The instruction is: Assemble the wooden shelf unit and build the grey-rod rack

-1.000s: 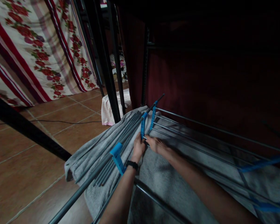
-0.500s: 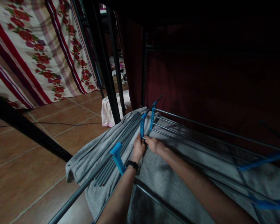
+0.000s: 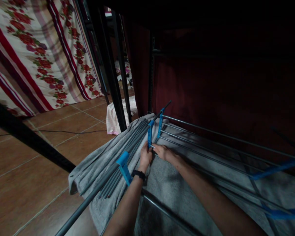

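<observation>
My left hand (image 3: 145,155), with a black band on its wrist, is closed around the lower end of a blue plastic bracket (image 3: 149,132). That bracket hangs from a long grey pole (image 3: 98,187). Close beside it, my right hand (image 3: 162,151) pinches a thin metal rod (image 3: 153,146) whose tip meets the bracket's lower part; whether it sits in a hole is hidden. Behind, another blue bracket (image 3: 160,124) carries several parallel rods (image 3: 199,124) running right. Nearer me, a third blue bracket (image 3: 124,167) is clipped on the pole, with a thicker tube (image 3: 167,211) low down.
Several loose grey tubes (image 3: 118,177) lie bundled on a grey blanket (image 3: 100,209) at the left. Blue brackets (image 3: 277,168) join the rods at far right. Black metal posts (image 3: 113,75) stand around. A cable (image 3: 71,131) crosses the tiled floor (image 3: 24,190); a floral curtain (image 3: 44,55) hangs behind.
Both hands keep almost the same place and grip at the bracket and rod. The view has shifted very slightly.
</observation>
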Demonstrator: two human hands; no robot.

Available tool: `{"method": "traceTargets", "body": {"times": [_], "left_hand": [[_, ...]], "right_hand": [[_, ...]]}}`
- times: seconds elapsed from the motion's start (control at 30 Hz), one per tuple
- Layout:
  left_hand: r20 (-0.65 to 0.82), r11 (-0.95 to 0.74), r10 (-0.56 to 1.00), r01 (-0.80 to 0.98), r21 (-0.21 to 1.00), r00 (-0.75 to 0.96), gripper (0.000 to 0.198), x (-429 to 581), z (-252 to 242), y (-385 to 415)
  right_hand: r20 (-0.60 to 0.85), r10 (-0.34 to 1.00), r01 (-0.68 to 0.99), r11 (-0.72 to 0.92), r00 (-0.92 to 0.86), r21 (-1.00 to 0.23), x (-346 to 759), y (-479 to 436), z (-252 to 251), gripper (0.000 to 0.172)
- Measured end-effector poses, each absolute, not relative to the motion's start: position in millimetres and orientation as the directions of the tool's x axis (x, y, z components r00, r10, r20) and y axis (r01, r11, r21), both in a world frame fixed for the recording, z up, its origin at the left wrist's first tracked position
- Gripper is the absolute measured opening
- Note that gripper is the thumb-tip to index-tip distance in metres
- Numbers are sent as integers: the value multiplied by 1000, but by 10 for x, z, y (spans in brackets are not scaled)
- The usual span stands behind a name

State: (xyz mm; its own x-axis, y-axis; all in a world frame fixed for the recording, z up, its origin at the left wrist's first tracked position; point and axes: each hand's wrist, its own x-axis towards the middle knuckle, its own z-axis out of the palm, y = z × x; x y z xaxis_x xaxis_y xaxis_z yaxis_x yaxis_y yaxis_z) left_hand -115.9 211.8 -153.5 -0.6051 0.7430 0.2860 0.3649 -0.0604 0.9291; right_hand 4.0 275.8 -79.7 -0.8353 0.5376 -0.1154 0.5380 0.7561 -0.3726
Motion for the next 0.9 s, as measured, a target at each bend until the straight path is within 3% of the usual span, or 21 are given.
{"method": "traceTargets", "body": {"times": [0.23,0.47,0.77,0.9], "left_hand": [[319,-12,730,454,891,-605,41,-1068,-1472,2078],[288,68,716,474,878,-636,41,-1010,-1487,2074],[328,-40,710,429,902,-624,37,-1062,-1502,2084],[315,-14,709,433,901,-631,37,-1089,-1530,2111]], "right_hand": [[-148,594,611,748,-791,-259,19,2662,-776,40],[-129,617,628,741,-776,-236,7,2626,-789,38],[-74,637,635,737,-767,-232,7,2518,-667,41],[28,672,652,728,-740,-213,125,2439,-728,47]]}}
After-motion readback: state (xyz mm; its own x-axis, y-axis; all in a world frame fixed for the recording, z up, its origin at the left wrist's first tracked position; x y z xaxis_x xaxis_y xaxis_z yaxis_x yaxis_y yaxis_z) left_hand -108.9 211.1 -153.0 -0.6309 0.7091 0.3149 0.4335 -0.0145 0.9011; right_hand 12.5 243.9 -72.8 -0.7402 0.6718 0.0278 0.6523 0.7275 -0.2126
